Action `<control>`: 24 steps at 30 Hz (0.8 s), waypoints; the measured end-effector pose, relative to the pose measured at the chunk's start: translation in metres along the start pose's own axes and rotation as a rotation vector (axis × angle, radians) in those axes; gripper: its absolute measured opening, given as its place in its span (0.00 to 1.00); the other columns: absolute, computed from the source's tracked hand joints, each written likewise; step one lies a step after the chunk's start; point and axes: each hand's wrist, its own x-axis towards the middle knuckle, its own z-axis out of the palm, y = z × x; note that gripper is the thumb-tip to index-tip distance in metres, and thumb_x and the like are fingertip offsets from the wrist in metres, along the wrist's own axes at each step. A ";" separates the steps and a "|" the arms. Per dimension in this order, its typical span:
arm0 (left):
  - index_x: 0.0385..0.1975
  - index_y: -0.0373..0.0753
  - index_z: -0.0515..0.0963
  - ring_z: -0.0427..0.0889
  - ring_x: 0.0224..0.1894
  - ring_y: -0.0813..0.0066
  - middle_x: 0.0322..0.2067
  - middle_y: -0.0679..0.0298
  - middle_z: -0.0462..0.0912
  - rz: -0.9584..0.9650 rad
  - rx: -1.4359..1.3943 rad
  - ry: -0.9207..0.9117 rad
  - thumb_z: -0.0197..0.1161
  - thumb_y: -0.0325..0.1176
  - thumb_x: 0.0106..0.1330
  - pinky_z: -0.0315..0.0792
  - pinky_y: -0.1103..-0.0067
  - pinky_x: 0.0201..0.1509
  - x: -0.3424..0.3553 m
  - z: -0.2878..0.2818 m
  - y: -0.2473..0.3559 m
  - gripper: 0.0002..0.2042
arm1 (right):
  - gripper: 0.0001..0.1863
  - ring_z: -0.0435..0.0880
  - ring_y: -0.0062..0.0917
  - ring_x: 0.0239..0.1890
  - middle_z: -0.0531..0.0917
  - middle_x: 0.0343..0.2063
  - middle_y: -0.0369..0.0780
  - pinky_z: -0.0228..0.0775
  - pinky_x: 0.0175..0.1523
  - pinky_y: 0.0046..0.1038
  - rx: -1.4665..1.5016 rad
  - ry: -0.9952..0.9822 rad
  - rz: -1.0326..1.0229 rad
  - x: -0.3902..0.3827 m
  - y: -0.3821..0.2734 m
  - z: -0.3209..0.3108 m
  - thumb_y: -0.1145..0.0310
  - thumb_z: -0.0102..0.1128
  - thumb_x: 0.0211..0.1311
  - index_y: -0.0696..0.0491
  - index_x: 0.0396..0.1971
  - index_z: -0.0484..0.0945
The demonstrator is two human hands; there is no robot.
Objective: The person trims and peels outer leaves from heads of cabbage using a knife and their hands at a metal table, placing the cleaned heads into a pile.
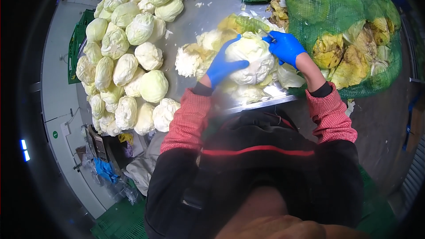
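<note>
Both my hands wear blue gloves. My left hand (221,64) is curved round the side of a pale cabbage (248,55) in front of me, thumb across its face. My right hand (285,46) is closed on a small knife (270,33) at the cabbage's upper right, beside a green outer leaf (252,23). Trimmed white and yellowish leaves (195,53) lie around the cabbage on the steel table (199,13).
A large pile of pale cabbages (126,75) covers the left of the table. Green mesh sacks (330,4) with cabbages and yellowed leaves fill the right and back. Green crates (77,48) stand at the left, and cloths and plastic (106,168) lie below them.
</note>
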 end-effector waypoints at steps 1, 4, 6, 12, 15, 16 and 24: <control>0.60 0.35 0.56 0.65 0.57 0.68 0.54 0.55 0.66 0.000 -0.001 -0.004 0.70 0.34 0.48 0.62 0.74 0.59 0.001 0.001 0.000 0.38 | 0.19 0.78 0.25 0.21 0.78 0.26 0.42 0.73 0.25 0.29 0.170 -0.055 0.126 0.000 0.005 -0.003 0.66 0.53 0.55 0.57 0.46 0.73; 0.60 0.35 0.56 0.64 0.57 0.67 0.55 0.55 0.64 -0.028 -0.031 -0.021 0.68 0.33 0.50 0.62 0.74 0.60 0.000 0.002 -0.006 0.37 | 0.16 0.77 0.23 0.21 0.77 0.25 0.40 0.71 0.19 0.25 0.396 -0.067 0.099 0.000 0.038 0.015 0.67 0.51 0.56 0.53 0.45 0.75; 0.58 0.34 0.59 0.69 0.54 0.68 0.52 0.56 0.68 0.022 -0.223 0.085 0.65 0.34 0.54 0.66 0.75 0.56 0.000 -0.001 -0.020 0.31 | 0.17 0.79 0.26 0.27 0.79 0.30 0.42 0.74 0.27 0.27 0.475 -0.051 0.088 -0.009 0.032 0.017 0.63 0.53 0.56 0.47 0.47 0.75; 0.51 0.31 0.67 0.77 0.43 0.70 0.43 0.57 0.76 -0.216 -0.521 0.110 0.59 0.39 0.60 0.73 0.78 0.46 0.008 -0.013 -0.016 0.23 | 0.14 0.79 0.35 0.32 0.79 0.33 0.42 0.72 0.35 0.34 -0.381 0.264 -0.321 -0.035 0.021 0.016 0.55 0.51 0.57 0.46 0.40 0.75; 0.51 0.31 0.67 0.78 0.43 0.70 0.42 0.57 0.77 -0.264 -0.555 0.125 0.57 0.41 0.61 0.73 0.78 0.46 0.008 -0.008 -0.003 0.23 | 0.09 0.80 0.37 0.29 0.78 0.26 0.42 0.72 0.31 0.37 -0.560 0.282 -0.330 -0.052 0.030 0.018 0.59 0.51 0.57 0.49 0.27 0.72; 0.51 0.31 0.67 0.78 0.43 0.70 0.43 0.57 0.77 -0.265 -0.546 0.127 0.57 0.41 0.61 0.73 0.78 0.47 0.009 -0.008 -0.007 0.23 | 0.09 0.80 0.38 0.27 0.78 0.26 0.42 0.72 0.29 0.37 -0.611 0.288 -0.301 -0.058 0.035 0.021 0.60 0.50 0.57 0.49 0.27 0.72; 0.50 0.30 0.68 0.77 0.43 0.70 0.43 0.56 0.77 -0.314 -0.521 0.119 0.58 0.41 0.61 0.71 0.77 0.48 0.018 -0.003 -0.004 0.23 | 0.10 0.79 0.40 0.27 0.78 0.27 0.47 0.71 0.32 0.38 -0.369 0.390 -0.287 -0.019 0.095 0.057 0.61 0.46 0.59 0.51 0.29 0.74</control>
